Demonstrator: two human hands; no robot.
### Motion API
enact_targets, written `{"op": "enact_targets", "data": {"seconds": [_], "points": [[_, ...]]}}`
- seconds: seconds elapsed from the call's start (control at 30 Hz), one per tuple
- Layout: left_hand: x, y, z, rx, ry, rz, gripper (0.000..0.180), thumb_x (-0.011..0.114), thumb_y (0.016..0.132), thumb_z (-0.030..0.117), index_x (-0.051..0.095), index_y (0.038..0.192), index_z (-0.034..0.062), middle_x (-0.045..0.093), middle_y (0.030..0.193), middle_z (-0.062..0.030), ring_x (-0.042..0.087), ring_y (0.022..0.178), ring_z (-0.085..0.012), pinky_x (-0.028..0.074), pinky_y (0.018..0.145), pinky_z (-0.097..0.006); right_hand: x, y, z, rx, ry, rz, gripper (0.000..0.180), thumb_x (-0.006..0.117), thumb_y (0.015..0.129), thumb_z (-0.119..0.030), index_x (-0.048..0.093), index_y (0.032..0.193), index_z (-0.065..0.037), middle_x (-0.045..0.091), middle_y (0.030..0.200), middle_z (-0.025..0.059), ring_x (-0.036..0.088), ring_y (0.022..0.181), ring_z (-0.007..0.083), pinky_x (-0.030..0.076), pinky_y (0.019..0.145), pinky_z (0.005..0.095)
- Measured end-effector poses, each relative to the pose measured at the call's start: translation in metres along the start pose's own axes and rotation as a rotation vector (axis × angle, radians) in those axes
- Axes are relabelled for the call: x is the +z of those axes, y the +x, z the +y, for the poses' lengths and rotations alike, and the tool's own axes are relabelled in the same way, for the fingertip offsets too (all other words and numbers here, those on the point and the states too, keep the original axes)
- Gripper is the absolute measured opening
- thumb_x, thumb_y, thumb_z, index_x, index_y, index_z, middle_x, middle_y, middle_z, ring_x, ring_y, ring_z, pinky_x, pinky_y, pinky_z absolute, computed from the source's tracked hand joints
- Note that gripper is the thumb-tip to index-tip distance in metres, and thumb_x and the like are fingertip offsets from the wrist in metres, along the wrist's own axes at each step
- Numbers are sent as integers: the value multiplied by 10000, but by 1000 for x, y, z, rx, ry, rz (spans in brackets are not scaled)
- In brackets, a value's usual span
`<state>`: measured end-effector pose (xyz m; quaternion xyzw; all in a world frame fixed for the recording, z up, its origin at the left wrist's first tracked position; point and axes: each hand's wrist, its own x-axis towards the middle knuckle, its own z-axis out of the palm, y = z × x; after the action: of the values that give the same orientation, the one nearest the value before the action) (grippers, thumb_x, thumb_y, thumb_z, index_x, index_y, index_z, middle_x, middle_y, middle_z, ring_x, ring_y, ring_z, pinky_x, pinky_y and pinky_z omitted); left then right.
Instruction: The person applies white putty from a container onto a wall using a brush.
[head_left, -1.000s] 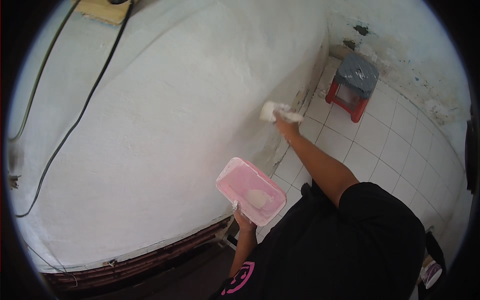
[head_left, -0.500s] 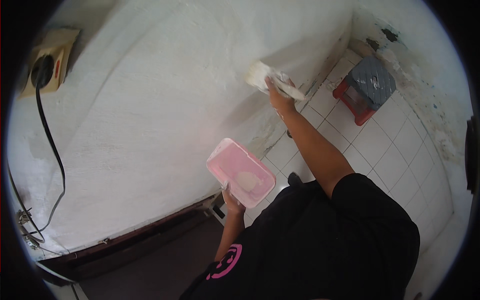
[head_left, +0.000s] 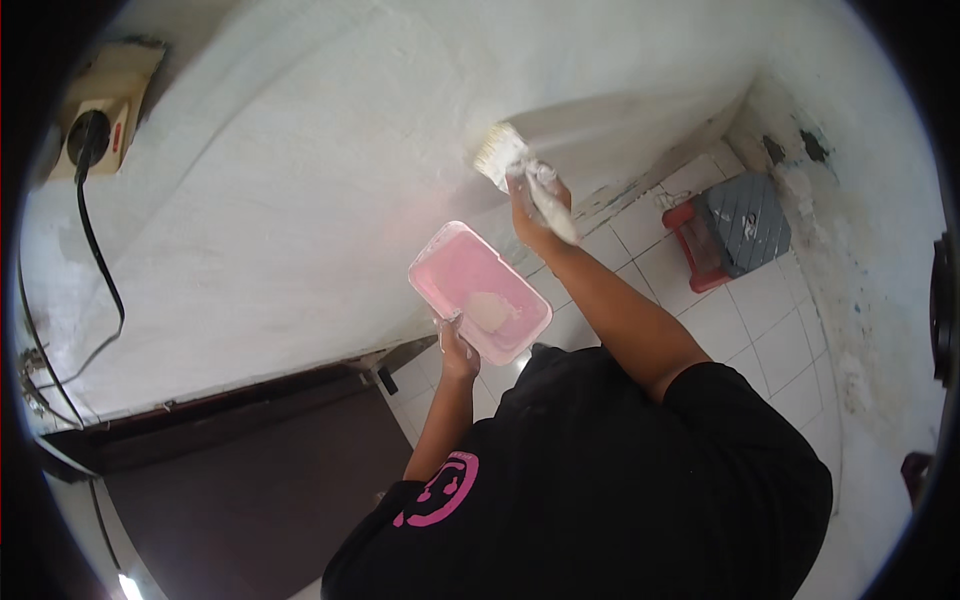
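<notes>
My right hand, smeared with white paint, is closed round the handle of a wide paintbrush. The pale bristles point up and left, at the whitish wall; whether they touch it I cannot tell. Lower and to the left, my left hand grips the edge of a pink plastic tub, its fingers also spotted with white. A patch of off-white paint lies in the tub's near end.
A grey and red plastic stool stands on the white tiled floor at the right. On the far left a black cord hangs from a wall socket. A dark brown panel lies at the lower left.
The brush and my right hand have moved slightly left and nearer, with the bristles now showing more clearly. The tub sits a little higher in view, and the whole view has shifted.
</notes>
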<state>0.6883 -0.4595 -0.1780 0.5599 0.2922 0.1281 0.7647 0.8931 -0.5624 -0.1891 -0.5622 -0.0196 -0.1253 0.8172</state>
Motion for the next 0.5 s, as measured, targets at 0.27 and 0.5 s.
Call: {"op": "enact_targets", "data": {"seconds": [0.27, 0.5], "points": [[13, -15, 8, 113, 25, 46, 585, 420, 878, 311, 210, 1366, 67, 380, 1316, -151, 423, 1201, -315, 366, 995, -465, -2, -26, 55, 296, 81, -1, 177, 564, 861, -139, 579, 950, 13, 622, 850, 131, 612, 818, 240, 472, 740, 304], [-24, -33, -2, 75, 28, 80, 640, 441, 886, 410, 200, 1374, 74, 379, 1319, -149, 410, 1214, -320, 372, 992, -472, 25, 20, -56, -43, 121, -140, 141, 605, 820, -49, 583, 948, 7, 612, 840, 107, 589, 756, 163, 461, 681, 271]]}}
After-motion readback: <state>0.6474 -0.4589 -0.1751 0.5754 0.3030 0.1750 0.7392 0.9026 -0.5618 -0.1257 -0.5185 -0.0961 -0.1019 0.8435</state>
